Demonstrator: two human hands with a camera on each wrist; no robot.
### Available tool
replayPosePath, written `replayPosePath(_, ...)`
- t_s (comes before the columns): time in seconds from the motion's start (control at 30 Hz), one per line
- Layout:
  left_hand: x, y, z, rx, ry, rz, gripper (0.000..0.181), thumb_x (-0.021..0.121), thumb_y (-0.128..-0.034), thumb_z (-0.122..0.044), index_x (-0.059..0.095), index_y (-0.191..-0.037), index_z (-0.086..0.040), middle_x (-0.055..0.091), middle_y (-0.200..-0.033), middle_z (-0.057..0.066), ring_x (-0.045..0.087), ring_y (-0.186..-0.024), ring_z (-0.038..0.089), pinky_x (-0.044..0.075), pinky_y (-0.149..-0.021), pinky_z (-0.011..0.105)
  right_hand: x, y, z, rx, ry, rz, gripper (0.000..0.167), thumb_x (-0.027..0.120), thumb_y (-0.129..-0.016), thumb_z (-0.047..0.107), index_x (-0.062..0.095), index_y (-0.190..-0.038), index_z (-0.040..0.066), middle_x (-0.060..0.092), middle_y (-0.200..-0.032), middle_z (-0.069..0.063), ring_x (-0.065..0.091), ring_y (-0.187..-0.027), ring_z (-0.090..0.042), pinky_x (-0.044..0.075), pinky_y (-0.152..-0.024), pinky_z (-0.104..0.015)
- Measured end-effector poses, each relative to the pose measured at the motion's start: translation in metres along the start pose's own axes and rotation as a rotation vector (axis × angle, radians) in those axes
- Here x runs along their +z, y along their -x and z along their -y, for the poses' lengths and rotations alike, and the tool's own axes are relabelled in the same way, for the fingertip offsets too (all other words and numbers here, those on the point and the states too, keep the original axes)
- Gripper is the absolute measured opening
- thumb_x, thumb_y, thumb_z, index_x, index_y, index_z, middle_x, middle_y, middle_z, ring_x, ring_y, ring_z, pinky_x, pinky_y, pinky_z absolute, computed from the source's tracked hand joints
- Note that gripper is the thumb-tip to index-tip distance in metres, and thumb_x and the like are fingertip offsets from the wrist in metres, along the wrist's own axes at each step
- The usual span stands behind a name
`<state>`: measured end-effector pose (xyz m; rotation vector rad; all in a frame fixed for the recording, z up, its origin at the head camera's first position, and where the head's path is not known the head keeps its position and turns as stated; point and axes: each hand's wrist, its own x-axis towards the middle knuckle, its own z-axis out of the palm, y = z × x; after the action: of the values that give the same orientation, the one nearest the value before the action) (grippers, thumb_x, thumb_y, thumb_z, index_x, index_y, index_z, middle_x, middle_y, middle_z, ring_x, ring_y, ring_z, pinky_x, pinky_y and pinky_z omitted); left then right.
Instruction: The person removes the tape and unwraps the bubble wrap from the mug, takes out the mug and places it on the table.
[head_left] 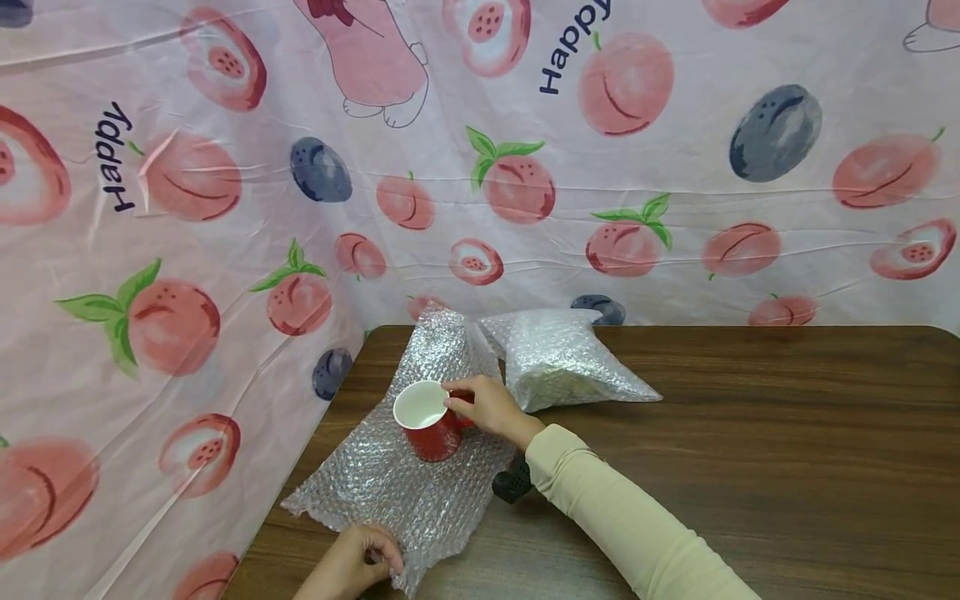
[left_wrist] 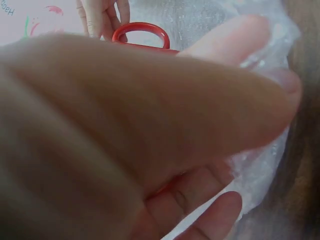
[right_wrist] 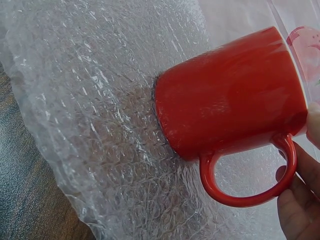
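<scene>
A red mug (head_left: 433,433) with a white inside stands upright on a sheet of bubble wrap (head_left: 420,492). My right hand (head_left: 491,408) holds it near the rim and handle. In the right wrist view, fingertips (right_wrist: 295,210) touch the handle of the mug (right_wrist: 230,95), whose base meets the wrap. At the near edge of the sheet, my left hand (head_left: 356,558) pinches the bubble wrap between thumb and fingers. The left wrist view has that hand (left_wrist: 150,115) large and blurred, with the wrap (left_wrist: 270,165) at its fingertips and the red mug handle (left_wrist: 142,27) beyond.
Behind the mug, to the right, a puffy bubble-wrapped bundle (head_left: 562,358) lies on the dark wooden table (head_left: 750,442). A black object (head_left: 513,479) shows beneath my right wrist. A fruit-printed cloth (head_left: 637,167) hangs along the table's back and left sides.
</scene>
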<state>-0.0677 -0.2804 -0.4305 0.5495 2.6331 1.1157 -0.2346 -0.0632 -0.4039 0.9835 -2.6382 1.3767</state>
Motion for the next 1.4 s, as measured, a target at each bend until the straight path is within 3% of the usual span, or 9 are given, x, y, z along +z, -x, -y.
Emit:
replayPosePath(0.2,0.004,0.002,0.002,0.082,-0.038,-0.015,0.019,0.065,-0.0637,0.01,0.065,-0.063,-0.009,0.055,-0.069,-0.008,0.048,-0.07,0.001,0.042,-0.059,0.023,0.002,0.0,0.0,0.015,0.001,0.002,0.03,0.061,-0.084,0.019,0.062,-0.112,0.009,0.064,-0.103,-0.007,0.059,-0.088,-0.015,0.047,-0.071,-0.023)
replayPosePath(0.47,0.008,0.005,0.001,-0.029,-0.04,0.03,0.021,0.061,-0.0673,0.011,0.066,-0.065,-0.009,0.053,-0.07,-0.009,0.047,-0.068,0.002,0.042,-0.059,0.022,0.005,-0.001,-0.01,-0.038,-0.027,-0.007,0.031,0.059,-0.085,0.026,0.063,-0.112,0.012,0.064,-0.103,-0.005,0.059,-0.086,-0.012,0.047,-0.07,-0.024)
replayPosePath(0.63,0.009,0.007,-0.001,-0.06,-0.033,0.039,0.022,0.057,-0.0674,0.012,0.065,-0.066,-0.009,0.053,-0.073,-0.008,0.046,-0.069,0.002,0.042,-0.059,0.022,0.005,-0.002,-0.01,-0.028,-0.029,-0.001,0.031,0.06,-0.085,0.024,0.062,-0.113,0.01,0.063,-0.105,-0.006,0.059,-0.089,-0.014,0.047,-0.072,-0.025)
replayPosePath(0.87,0.008,0.007,-0.007,-0.083,-0.033,0.033,0.022,0.052,-0.0747,0.007,0.065,-0.066,-0.009,0.052,-0.073,-0.009,0.044,-0.069,0.001,0.039,-0.059,0.022,0.002,0.0,-0.002,0.012,-0.007,0.009,0.03,0.06,-0.084,0.018,0.061,-0.113,0.008,0.062,-0.107,-0.008,0.058,-0.093,-0.018,0.047,-0.074,-0.025)
replayPosePath(1.03,0.005,0.006,-0.013,-0.15,-0.06,0.037,0.019,0.052,-0.0812,0.002,0.064,-0.071,-0.008,0.053,-0.071,-0.007,0.038,-0.06,0.001,0.037,-0.052,0.022,0.001,0.001,0.0,0.008,-0.022,0.004,0.03,0.06,-0.085,0.018,0.061,-0.113,0.007,0.062,-0.107,-0.009,0.058,-0.095,-0.019,0.047,-0.076,-0.028)
replayPosePath(1.1,0.003,0.005,-0.016,-0.175,-0.077,0.029,0.016,0.052,-0.0822,0.0,0.063,-0.074,-0.008,0.056,-0.074,-0.004,0.042,-0.062,0.002,0.038,-0.053,0.023,0.001,0.002,0.0,0.003,-0.029,0.002,0.03,0.06,-0.084,0.017,0.062,-0.113,0.007,0.062,-0.107,-0.009,0.058,-0.095,-0.02,0.047,-0.077,-0.028)
replayPosePath(1.27,0.0,-0.001,-0.024,-0.206,-0.11,-0.064,0.009,0.053,-0.0849,-0.005,0.062,-0.083,-0.008,0.06,-0.084,-0.001,0.051,-0.072,0.009,0.043,-0.059,0.024,0.001,0.001,-0.001,-0.003,-0.029,0.0,0.03,0.061,-0.084,0.018,0.062,-0.112,0.007,0.062,-0.106,-0.008,0.058,-0.095,-0.019,0.047,-0.077,-0.029)
replayPosePath(1.4,0.003,-0.01,-0.027,-0.181,-0.179,-0.265,0.007,0.059,-0.0825,-0.005,0.062,-0.084,-0.011,0.057,-0.082,-0.007,0.053,-0.077,0.009,0.046,-0.067,0.027,0.002,0.001,-0.001,-0.002,-0.026,-0.003,0.03,0.061,-0.084,0.018,0.062,-0.112,0.007,0.062,-0.106,-0.009,0.058,-0.095,-0.019,0.047,-0.077,-0.029)
